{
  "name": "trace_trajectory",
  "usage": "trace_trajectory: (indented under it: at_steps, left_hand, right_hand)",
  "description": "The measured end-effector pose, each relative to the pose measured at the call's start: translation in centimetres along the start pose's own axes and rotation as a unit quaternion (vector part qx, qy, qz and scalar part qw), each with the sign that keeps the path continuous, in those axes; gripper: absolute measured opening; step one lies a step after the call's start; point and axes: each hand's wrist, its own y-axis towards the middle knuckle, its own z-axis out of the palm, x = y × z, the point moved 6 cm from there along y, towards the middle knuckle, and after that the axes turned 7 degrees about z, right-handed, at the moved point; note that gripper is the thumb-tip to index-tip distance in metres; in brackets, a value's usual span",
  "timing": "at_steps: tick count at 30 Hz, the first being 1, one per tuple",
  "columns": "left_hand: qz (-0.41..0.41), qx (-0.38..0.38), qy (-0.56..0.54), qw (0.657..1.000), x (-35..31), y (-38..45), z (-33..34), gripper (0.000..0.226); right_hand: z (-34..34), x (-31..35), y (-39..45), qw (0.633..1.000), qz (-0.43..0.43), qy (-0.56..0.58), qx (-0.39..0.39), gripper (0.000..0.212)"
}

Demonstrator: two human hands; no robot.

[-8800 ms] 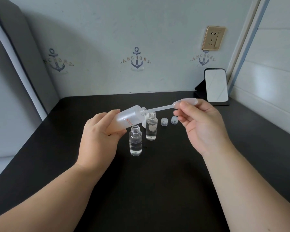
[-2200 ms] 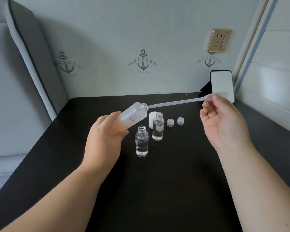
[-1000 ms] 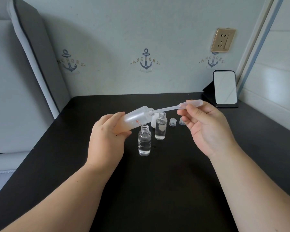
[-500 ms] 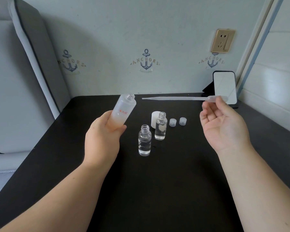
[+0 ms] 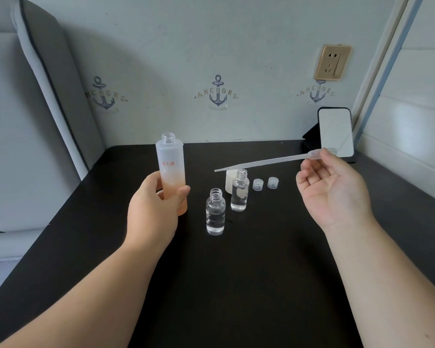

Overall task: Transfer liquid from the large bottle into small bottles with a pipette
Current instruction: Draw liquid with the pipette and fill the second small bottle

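**Pipette clear of the large bottle, above two open small bottles**

The left hand [image 5: 152,209] grips the lower body of the large bottle [image 5: 171,172], fingers and thumb curled round it, and holds it upright above the tabletop [image 5: 236,285], left of the small bottles. The bottle is a frosted cylinder, pale at the shoulder and shading to orange toward the base, with an open threaded neck; short red characters are printed across its middle, too small to read with certainty. The right hand [image 5: 332,189] is raised palm-up, its thumb and forefinger pinching the bulb end of the pipette [image 5: 269,162] while the other fingers curl loosely. The pipette is translucent and runs nearly level, sloping slightly down to the left; its tip lies free in the air between the large bottle and the far small bottle [image 5: 239,190], the stem passing over that bottle's mouth. The near small bottle [image 5: 215,212] stands just in front and to the left. Both are clear, uncapped and partly filled with colourless liquid. A white cap [image 5: 229,182] stands behind the far bottle; two small ribbed caps [image 5: 265,184] lie to its right. A mirror [image 5: 335,131] stands at the rear right. The wall bears anchor motifs [image 5: 217,94] lettered "ANCHORS" and a gold socket [image 5: 333,62].
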Motion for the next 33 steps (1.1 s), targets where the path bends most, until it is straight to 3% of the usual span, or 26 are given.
trace_trajectory:
  at_steps: [3, 8, 25, 29, 33]
  left_hand:
    - [0.024, 0.011, 0.007, 1.000, -0.4, -0.1, -0.2, 0.020]
    - [0.082, 0.030, 0.055, 0.995, -1.7, -0.4, -0.1, 0.017]
    - [0.126, 0.008, 0.121, 0.985, -1.9, -0.5, -0.3, 0.043]
    - [0.142, 0.000, 0.119, 0.983, -2.0, -0.6, -0.2, 0.047]
    - [0.149, -0.004, 0.121, 0.981, -1.9, -0.6, 0.0, 0.051]
  right_hand:
    - [0.0, 0.2, 0.1, 1.000, -0.011, 0.014, 0.008, 0.009]
    - [0.4, 0.3, 0.3, 0.999, -0.021, 0.011, 0.036, 0.019]
    - [0.4, 1.1, 0.3, 0.995, -0.070, -0.056, 0.046, 0.009]
    - [1.2, 0.9, -0.3, 0.986, -0.085, -0.126, 0.070, 0.023]
    - [2.2, 0.0, -0.9, 0.976, -0.088, -0.166, 0.106, 0.022]
